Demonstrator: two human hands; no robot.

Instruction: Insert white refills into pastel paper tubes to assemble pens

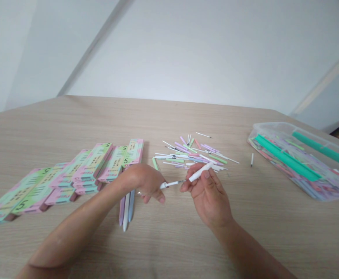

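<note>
Your hands work close together at the near middle of the table, joined by one pen. Your left hand pinches the left end of a thin refill. Your right hand is closed round a white barrel, which tilts up and away to the right. The refill's other end sits at the barrel's mouth; how far it is in, you cannot tell from here.

This looks like the feeding-in step, and it goes best when the two parts share one line. Bring the refill up to the barrel's tilt before you push, because a thin rod bends if it is pressed at an angle. Hold the barrel steady and let the left fingertips do the sliding, gripping near the mouth rather than at the far tip.

Work above bare wood. The pile of loose parts lies just beyond your right hand, and a stray sweep could scatter it. Three pens lie under your left wrist, so lift that wrist rather than drag it. The boxes at the left and the tub at the far right are well apart from the work.
</note>
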